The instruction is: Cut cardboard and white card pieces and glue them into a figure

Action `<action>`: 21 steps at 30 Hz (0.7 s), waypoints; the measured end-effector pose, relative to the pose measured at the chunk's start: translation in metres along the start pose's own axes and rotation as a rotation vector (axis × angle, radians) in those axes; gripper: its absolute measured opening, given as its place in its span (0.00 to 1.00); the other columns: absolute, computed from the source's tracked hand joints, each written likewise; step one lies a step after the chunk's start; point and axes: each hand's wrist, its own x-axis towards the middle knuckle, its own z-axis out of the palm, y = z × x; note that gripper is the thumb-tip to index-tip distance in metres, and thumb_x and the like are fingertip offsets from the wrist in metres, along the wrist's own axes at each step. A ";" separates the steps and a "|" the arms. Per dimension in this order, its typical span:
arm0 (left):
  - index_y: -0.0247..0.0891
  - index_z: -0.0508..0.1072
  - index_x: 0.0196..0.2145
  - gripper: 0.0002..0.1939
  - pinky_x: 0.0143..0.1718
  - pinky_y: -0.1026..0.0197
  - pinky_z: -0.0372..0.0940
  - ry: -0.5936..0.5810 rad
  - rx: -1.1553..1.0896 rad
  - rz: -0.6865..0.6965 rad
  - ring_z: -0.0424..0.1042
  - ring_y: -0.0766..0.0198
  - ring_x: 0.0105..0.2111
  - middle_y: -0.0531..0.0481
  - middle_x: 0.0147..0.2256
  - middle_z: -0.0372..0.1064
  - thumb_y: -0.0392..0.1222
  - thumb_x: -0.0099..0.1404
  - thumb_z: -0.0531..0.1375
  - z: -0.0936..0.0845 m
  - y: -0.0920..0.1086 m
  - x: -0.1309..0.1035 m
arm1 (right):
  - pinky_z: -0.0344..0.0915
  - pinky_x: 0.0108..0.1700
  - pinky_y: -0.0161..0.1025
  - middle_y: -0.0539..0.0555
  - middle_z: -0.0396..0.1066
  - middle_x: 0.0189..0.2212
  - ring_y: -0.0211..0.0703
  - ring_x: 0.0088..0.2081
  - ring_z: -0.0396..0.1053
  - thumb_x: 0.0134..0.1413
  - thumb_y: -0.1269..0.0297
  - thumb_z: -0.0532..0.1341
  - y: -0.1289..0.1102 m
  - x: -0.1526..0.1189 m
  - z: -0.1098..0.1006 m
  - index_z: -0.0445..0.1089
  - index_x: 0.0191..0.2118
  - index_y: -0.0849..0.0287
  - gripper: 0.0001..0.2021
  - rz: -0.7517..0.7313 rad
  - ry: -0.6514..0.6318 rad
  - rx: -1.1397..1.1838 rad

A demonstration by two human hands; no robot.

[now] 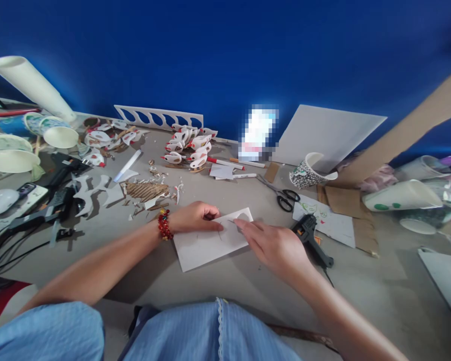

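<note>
A white board (206,248) with faint curved lines on it lies tilted on the grey table, just in front of me. My left hand (195,218), a red bead bracelet at its wrist, presses on the board's upper left part with the thumb stretched over it. At the board's right end is my right hand (272,243), its fingers pinched together near a curved mark. What those fingers hold is too small to make out; a thin dark tip shows at them.
Black scissors (285,199) and a glue gun (313,240) lie right of the board. Small white bird shapes (191,145) stand behind it. Corrugated cardboard scraps (146,190) are at the left, cables and another glue gun (58,205) farther left. A patterned paper cup (308,171) sits at the back right.
</note>
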 end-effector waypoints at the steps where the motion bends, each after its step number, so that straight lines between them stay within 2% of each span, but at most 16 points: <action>1: 0.36 0.68 0.27 0.22 0.23 0.67 0.48 -0.001 -0.006 -0.001 0.53 0.70 0.24 0.58 0.22 0.53 0.61 0.59 0.59 0.000 0.000 0.000 | 0.52 0.24 0.32 0.54 0.78 0.35 0.39 0.26 0.72 0.64 0.66 0.50 -0.001 0.000 -0.001 0.67 0.58 0.50 0.20 0.007 -0.011 -0.021; 6: 0.36 0.66 0.27 0.22 0.23 0.67 0.48 -0.012 -0.051 -0.033 0.53 0.70 0.23 0.58 0.22 0.53 0.61 0.60 0.59 0.001 0.002 -0.001 | 0.47 0.22 0.35 0.53 0.78 0.35 0.39 0.25 0.71 0.62 0.67 0.52 -0.005 0.000 -0.005 0.65 0.59 0.48 0.20 0.025 -0.047 -0.080; 11: 0.36 0.65 0.26 0.22 0.23 0.67 0.48 -0.009 -0.041 -0.006 0.52 0.70 0.24 0.58 0.23 0.54 0.60 0.60 0.59 0.001 0.002 -0.001 | 0.45 0.22 0.37 0.53 0.78 0.35 0.41 0.25 0.71 0.61 0.68 0.54 -0.007 -0.001 -0.006 0.64 0.59 0.47 0.22 0.027 -0.073 -0.134; 21: 0.37 0.63 0.25 0.22 0.24 0.67 0.47 0.020 -0.008 -0.024 0.52 0.70 0.24 0.58 0.23 0.52 0.60 0.60 0.58 0.004 0.003 -0.002 | 0.38 0.21 0.40 0.53 0.75 0.28 0.39 0.19 0.67 0.59 0.71 0.55 -0.015 0.000 -0.011 0.66 0.55 0.47 0.19 0.012 -0.047 -0.280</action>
